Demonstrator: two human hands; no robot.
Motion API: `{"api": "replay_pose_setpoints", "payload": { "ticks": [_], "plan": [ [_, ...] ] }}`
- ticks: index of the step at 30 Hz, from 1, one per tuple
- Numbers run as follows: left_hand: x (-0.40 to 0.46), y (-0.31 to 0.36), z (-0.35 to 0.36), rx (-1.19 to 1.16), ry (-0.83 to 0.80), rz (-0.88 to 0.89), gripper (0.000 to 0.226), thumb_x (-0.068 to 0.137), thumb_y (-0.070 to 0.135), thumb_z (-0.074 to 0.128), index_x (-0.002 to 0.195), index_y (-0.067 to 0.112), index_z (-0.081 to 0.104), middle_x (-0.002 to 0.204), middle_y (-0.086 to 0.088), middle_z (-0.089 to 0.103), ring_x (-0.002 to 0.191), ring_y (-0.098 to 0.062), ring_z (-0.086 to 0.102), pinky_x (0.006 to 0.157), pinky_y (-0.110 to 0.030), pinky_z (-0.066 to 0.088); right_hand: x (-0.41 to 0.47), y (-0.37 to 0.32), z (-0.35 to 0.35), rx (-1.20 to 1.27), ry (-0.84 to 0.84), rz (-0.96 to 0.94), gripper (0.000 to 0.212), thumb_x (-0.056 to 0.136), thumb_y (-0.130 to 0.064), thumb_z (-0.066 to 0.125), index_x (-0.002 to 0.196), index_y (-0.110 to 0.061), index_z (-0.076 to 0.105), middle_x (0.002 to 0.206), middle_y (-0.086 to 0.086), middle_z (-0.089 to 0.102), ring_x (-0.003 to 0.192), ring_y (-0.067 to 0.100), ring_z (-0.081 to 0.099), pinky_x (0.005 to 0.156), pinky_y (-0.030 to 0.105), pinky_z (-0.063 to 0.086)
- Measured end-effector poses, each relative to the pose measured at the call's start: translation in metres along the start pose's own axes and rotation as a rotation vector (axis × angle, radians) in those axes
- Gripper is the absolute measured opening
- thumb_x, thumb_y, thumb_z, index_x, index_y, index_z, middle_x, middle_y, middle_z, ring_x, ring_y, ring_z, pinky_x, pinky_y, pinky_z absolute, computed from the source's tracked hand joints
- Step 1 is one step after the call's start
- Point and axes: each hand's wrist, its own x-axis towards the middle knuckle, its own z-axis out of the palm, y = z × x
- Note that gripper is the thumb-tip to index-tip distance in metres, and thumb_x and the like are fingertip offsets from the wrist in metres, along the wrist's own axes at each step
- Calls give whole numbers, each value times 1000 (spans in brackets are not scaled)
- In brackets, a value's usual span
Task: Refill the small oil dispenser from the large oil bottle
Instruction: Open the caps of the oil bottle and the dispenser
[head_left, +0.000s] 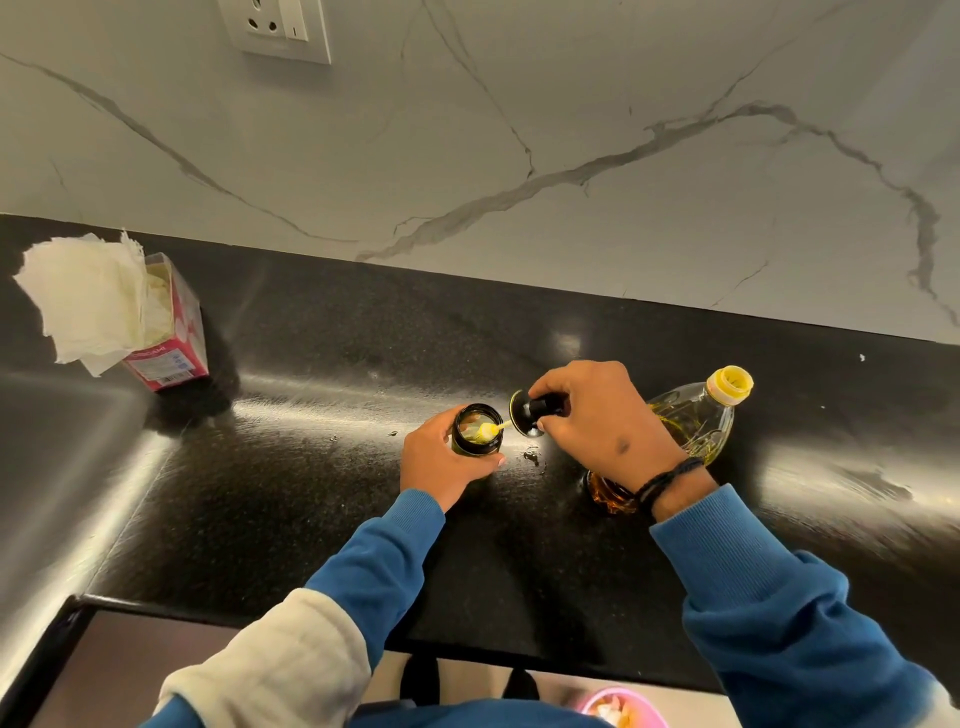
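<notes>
With the left hand (441, 462) clasping the small dark glass oil dispenser (477, 431) on the black bench (311, 467), the right hand's (597, 415) grip on the black pump top (535, 410) should lift its yellowish tube (491, 428) straight clear, letting drips fall inside.

Countertop (322, 467) is showing glossy, speckled black stone. Beside it: marble-look backsplash (571, 130) reading smooth, matt; large oil bottle (696, 415) appearing clear plastic; tissue box (171, 338) holding soft crumpled paper.

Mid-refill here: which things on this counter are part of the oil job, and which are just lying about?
Part of the job:
small oil dispenser, open, held by left hand
dispenser top in right hand
large oil bottle, yellow cap on

Lying about:
tissue box
wall socket
pink bowl
</notes>
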Motion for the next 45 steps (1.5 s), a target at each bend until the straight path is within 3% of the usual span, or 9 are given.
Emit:
{"api": "replay_pose_setpoints", "payload": {
  "ticks": [8, 17, 21, 33, 38, 45],
  "plan": [
    [0, 2, 0, 2, 4, 8, 76, 54, 32, 100, 123, 21, 70, 114, 8, 73, 109, -11, 66, 101, -35, 56, -4, 2, 4, -16, 25, 19, 34, 85, -16, 72, 119, -21, 71, 110, 3, 68, 102, 20, 63, 92, 35, 54],
    [-1, 2, 0, 0, 6, 1, 78, 55, 32, 100, 126, 20, 69, 117, 6, 73, 112, -13, 66, 102, -36, 55, -16, 6, 7, 1, 50, 13, 33, 87, -20, 72, 120, -21, 70, 108, 2, 68, 101, 18, 62, 93, 32, 52],
    [-1, 3, 0, -7, 12, 6, 79, 55, 31, 100, 126, 19, 69, 117, 5, 73, 111, -13, 67, 102, -35, 56, -21, 5, 6, 26, 112, -9, 29, 87, -18, 72, 116, -21, 72, 101, 2, 66, 94, 18, 60, 86, 29, 50],
    [-5, 8, -3, -16, -1, 12, 75, 58, 25, 99, 126, 17, 68, 110, 11, 66, 109, -10, 63, 95, -19, 48, -26, 8, -4, -5, 97, -12, 32, 88, -21, 72, 120, -19, 71, 104, 3, 64, 95, 17, 59, 87, 28, 50],
    [-3, 5, -2, -14, -3, 5, 78, 57, 29, 99, 127, 18, 69, 117, 4, 73, 111, -12, 67, 102, -34, 55, -30, 9, -7, -12, 98, -15, 32, 88, -20, 72, 119, -19, 72, 103, 3, 65, 95, 19, 59, 85, 31, 51],
    [-4, 4, -1, -11, 0, 1, 78, 57, 29, 100, 127, 18, 69, 117, 5, 73, 110, -12, 67, 101, -35, 56, -33, 11, -12, -20, 116, -15, 33, 87, -20, 72, 120, -19, 71, 103, 3, 64, 95, 19, 60, 85, 30, 52]
  ]
}}
